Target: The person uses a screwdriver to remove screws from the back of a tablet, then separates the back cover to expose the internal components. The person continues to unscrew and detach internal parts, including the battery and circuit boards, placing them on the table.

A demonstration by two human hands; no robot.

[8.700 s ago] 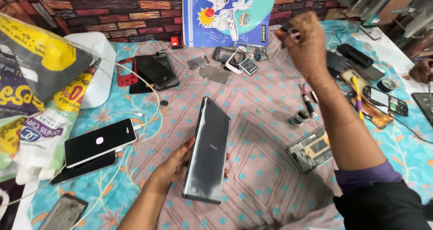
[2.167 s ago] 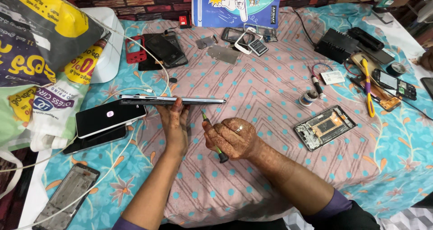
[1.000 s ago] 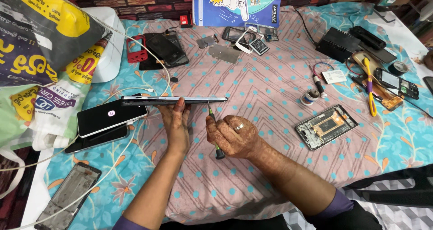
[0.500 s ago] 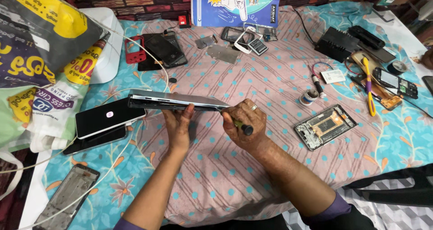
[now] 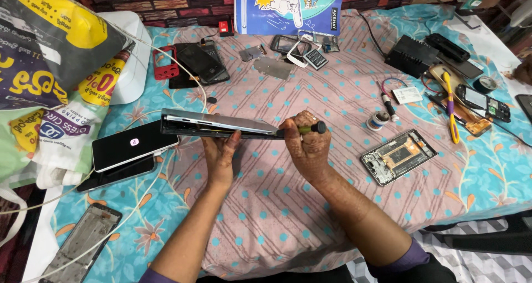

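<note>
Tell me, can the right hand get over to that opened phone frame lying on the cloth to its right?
Probably yes: the opened phone frame lies flat on open cloth close beside the right hand, nothing between. But that hand now grips a screwdriver against the tablet.

Tablet (image 5: 219, 125) edge-on in left hand (image 5: 220, 155), screwdriver (image 5: 307, 129) in right hand (image 5: 308, 144).

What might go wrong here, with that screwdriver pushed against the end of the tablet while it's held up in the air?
1. The left hand grips the tablet only near its middle, edge-up above the bedsheet; a hard push might twist it loose.
2. The screwdriver in the right hand points along the tablet's edge toward the left fingers; a slip could jab them.
3. The opened phone frame lies close by the right forearm and could be knocked.
</note>
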